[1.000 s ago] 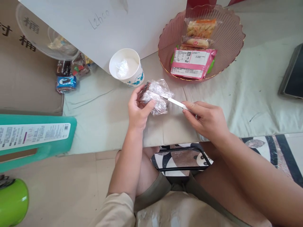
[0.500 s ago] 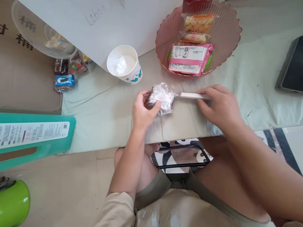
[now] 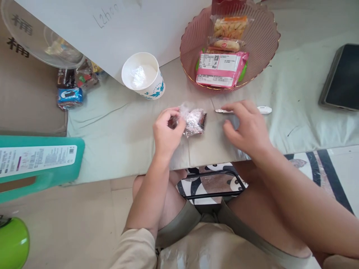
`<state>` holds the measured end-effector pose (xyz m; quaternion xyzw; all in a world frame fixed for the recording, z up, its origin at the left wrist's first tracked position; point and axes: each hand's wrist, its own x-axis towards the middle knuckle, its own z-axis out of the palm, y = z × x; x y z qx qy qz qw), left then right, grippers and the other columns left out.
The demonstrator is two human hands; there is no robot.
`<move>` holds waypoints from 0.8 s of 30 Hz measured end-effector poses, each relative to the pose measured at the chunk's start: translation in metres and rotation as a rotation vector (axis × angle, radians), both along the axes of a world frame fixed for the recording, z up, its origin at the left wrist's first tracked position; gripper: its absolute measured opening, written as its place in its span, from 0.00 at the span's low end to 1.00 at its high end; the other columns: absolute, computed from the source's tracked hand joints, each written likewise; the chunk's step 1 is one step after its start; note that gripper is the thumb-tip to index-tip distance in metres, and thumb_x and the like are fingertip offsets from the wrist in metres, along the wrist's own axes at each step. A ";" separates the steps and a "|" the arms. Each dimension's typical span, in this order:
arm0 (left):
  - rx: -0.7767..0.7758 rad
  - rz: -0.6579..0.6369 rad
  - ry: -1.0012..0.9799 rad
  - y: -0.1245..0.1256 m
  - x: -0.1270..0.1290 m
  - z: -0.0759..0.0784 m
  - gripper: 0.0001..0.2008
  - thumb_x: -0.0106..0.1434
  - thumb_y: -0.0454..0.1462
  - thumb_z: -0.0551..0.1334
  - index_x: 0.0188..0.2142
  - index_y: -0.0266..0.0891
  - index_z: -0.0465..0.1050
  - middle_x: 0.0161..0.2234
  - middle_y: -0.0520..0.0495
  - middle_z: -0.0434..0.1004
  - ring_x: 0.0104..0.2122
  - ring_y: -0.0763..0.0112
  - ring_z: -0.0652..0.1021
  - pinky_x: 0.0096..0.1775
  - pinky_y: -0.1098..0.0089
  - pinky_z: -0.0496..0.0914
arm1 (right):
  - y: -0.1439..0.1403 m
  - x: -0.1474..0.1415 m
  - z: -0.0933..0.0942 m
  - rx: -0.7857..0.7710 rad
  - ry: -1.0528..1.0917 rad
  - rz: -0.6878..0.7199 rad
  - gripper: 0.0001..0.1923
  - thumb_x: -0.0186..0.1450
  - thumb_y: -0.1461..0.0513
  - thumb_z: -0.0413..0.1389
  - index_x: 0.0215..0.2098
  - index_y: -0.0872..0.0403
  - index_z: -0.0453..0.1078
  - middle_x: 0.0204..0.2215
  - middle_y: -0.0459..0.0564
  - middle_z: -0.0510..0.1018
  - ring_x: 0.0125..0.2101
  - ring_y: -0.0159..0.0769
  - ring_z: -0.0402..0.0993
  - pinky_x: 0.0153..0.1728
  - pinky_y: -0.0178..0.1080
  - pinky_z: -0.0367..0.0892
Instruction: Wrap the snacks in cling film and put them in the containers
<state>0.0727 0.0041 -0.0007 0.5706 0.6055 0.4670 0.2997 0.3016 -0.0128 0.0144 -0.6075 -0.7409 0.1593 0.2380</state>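
My left hand (image 3: 167, 130) pinches the clear plastic film (image 3: 185, 111) around a small dark snack (image 3: 202, 120), which rests on the cloth-covered table. The film is crumpled and shiny, so what kind of snack it is cannot be made out. To the right, my right hand (image 3: 248, 129) is empty, its fingers apart and bent. It hovers over a slim white utility knife (image 3: 265, 110) lying flat on the cloth; the hand hides the knife's middle. Beyond my left hand stands a white paper cup (image 3: 144, 76) with a blue leaf pattern and crumpled clear film inside.
A pink ribbed bowl (image 3: 266, 56) holds several packaged snacks. Small wrapped snacks (image 3: 70, 96) lie at the left by a clear tub (image 3: 36, 56). A teal container (image 3: 80, 157) stands at the left edge, and a dark phone-like device (image 3: 342, 76) lies far right.
My right hand has let go of the knife, which now lies on the table. My left fingers have shifted onto the film, and more of the dark snack shows on its right side.
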 end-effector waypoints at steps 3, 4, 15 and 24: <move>-0.139 0.095 -0.360 0.004 -0.006 0.002 0.05 0.54 0.37 0.65 0.27 0.42 0.69 0.27 0.53 0.73 0.27 0.74 0.75 0.30 0.73 0.73 | -0.001 -0.010 -0.004 0.037 0.145 0.142 0.18 0.67 0.61 0.52 0.55 0.52 0.71 0.51 0.61 0.79 0.53 0.53 0.77 0.55 0.54 0.71; -0.194 0.109 -0.467 0.005 -0.008 0.003 0.06 0.53 0.37 0.64 0.27 0.42 0.67 0.25 0.55 0.70 0.23 0.75 0.72 0.26 0.74 0.70 | -0.001 -0.013 -0.006 0.062 0.192 0.203 0.20 0.67 0.61 0.53 0.57 0.53 0.70 0.54 0.62 0.78 0.55 0.53 0.75 0.57 0.54 0.70; -0.159 0.076 -0.466 0.008 -0.024 0.000 0.06 0.51 0.33 0.66 0.31 0.41 0.73 0.26 0.54 0.70 0.23 0.78 0.70 0.25 0.76 0.63 | 0.002 -0.020 -0.020 0.123 0.236 0.438 0.11 0.68 0.60 0.57 0.47 0.48 0.78 0.46 0.55 0.77 0.48 0.48 0.73 0.52 0.53 0.67; -0.006 -0.055 -0.159 0.011 -0.027 -0.011 0.11 0.63 0.47 0.68 0.34 0.42 0.77 0.27 0.53 0.70 0.25 0.76 0.67 0.27 0.73 0.62 | 0.003 -0.006 -0.008 0.014 0.373 0.315 0.14 0.66 0.64 0.55 0.48 0.50 0.76 0.34 0.50 0.77 0.38 0.43 0.74 0.45 0.48 0.69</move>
